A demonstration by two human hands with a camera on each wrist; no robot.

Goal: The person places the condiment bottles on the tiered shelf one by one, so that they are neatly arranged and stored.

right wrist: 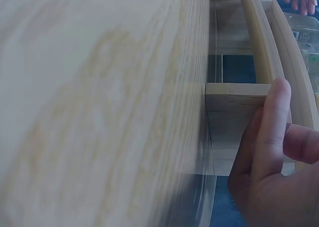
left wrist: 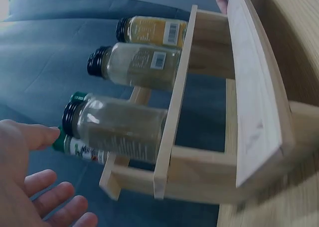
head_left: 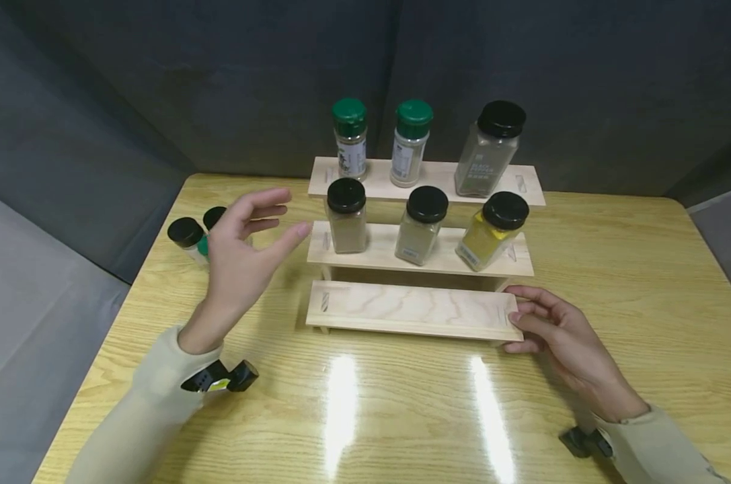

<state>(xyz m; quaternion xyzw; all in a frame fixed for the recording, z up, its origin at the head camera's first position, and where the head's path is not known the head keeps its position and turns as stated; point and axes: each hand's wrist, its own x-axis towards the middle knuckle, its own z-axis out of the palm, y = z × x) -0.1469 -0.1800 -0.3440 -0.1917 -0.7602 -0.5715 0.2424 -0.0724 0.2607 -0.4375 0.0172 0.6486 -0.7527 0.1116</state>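
A stepped wooden spice rack [head_left: 413,302] stands on the table, with its lowest tier bare. My right hand [head_left: 573,343] grips the right end of that tier, thumb [right wrist: 276,112] on the edge of the board. Left of the rack, my left hand [head_left: 241,262] is raised, its fingers and thumb spread apart around nothing. Nearest to it on the middle tier is a black-capped spice jar [head_left: 348,225]; another clear jar [head_left: 421,232] and a yellow spice jar [head_left: 489,238] share that tier. Two green-capped shakers [head_left: 351,151] and a black pepper jar [head_left: 488,158] stand on the top tier.
Behind my left hand, more black-capped bottles [head_left: 186,235] and a bit of green are partly hidden on the table. Dark grey cloth [head_left: 268,87] hangs close behind the rack and along the sides. The wooden table [head_left: 413,417] reflects two bright light streaks in front.
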